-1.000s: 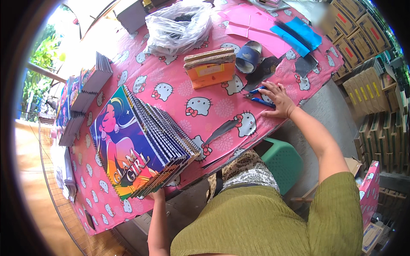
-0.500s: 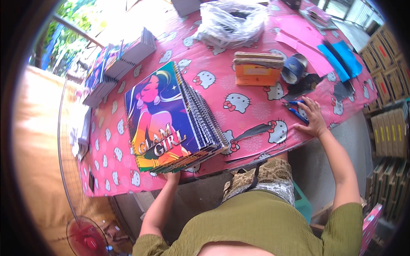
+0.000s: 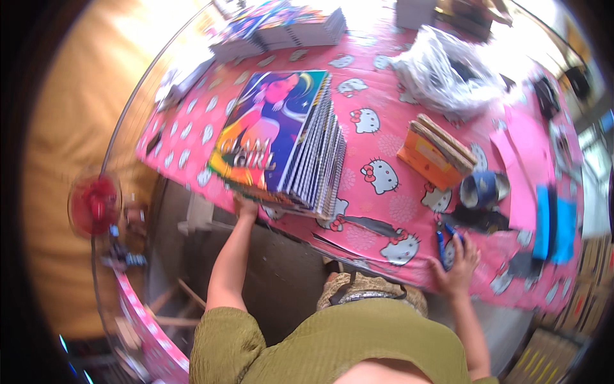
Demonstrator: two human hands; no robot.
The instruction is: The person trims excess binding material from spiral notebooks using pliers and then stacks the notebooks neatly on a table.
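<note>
A tall stack of spiral-bound notebooks [image 3: 272, 128] with a colourful illustrated cover lies near the table's front edge, its coils along the right side. My left hand [image 3: 245, 206] is at the stack's near lower edge, its fingers mostly hidden by the notebooks. To the right, a pair of blue-handled pliers [image 3: 441, 246] lies on the pink table cover, handles spread. My right hand [image 3: 458, 264] rests over the handle ends, thumb and fingers apart, not closed round them.
On the pink patterned table [image 3: 377, 217] stand an orange box [image 3: 430, 160] and a blue tape roll [image 3: 484, 189]. Farther back are a white plastic bag [image 3: 448, 73] and more notebooks [image 3: 294, 32]. Pink sheets [image 3: 521, 166] and a blue piece [image 3: 563, 224] lie right. A red fan [image 3: 96, 205] stands left.
The view has turned, so the table's things sit differently in the picture. My left hand stays at the notebook stack; my right hand has come closer over the pliers' handles.
</note>
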